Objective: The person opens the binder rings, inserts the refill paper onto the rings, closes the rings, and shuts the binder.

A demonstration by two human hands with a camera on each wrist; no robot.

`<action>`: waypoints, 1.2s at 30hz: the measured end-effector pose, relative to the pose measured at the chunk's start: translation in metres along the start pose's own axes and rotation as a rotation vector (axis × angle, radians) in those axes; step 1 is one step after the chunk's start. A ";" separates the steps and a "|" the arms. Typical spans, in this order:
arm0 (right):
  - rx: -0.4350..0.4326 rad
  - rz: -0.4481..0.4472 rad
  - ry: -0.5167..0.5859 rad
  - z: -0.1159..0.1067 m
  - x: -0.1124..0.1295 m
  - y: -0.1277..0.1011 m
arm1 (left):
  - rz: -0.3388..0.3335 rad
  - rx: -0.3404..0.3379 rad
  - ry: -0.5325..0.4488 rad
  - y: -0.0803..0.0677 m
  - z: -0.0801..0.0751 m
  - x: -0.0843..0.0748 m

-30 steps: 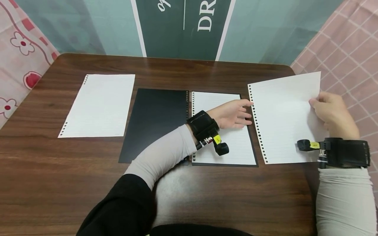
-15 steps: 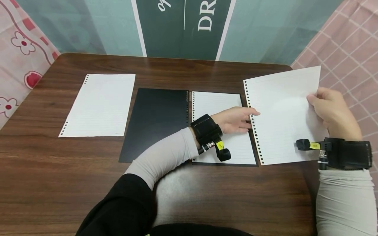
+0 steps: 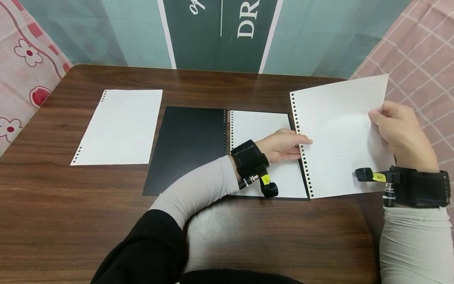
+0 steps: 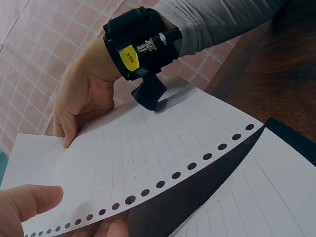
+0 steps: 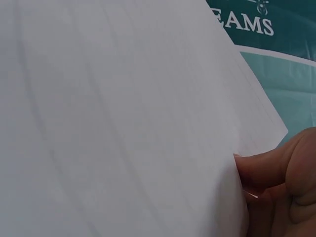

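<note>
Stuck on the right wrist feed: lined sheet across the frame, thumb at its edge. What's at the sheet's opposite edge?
Observer: The left hand. Its thumb is in front of the loose sheet, its fingers behind the punched edge. Whether they pinch it, I can't tell.

Operator: Copy. And under that hand?

Observer: An open black binder, with lined paper on its right half.
</note>
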State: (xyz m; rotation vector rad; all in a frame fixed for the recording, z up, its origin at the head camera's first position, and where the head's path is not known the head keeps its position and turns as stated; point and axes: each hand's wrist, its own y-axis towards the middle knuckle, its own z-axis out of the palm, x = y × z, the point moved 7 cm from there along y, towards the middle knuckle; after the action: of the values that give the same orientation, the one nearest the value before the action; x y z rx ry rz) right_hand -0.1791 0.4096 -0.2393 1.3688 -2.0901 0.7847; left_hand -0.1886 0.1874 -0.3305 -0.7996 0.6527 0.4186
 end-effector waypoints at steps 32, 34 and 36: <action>-0.063 -0.115 0.136 -0.006 0.026 -0.016 | 0.160 -0.048 0.227 -0.014 0.006 -0.007; -0.070 -0.116 0.149 -0.007 0.027 -0.017 | 0.167 -0.050 0.233 -0.015 0.006 -0.008; -0.082 -0.109 0.143 -0.007 0.028 -0.019 | 0.175 -0.048 0.240 -0.017 0.007 -0.009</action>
State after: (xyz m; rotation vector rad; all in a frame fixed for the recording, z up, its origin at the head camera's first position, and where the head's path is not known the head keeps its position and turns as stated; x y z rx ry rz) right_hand -0.1709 0.3914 -0.2114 1.3301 -1.9001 0.7221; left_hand -0.1833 0.1809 -0.3122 -0.8489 0.9435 0.5030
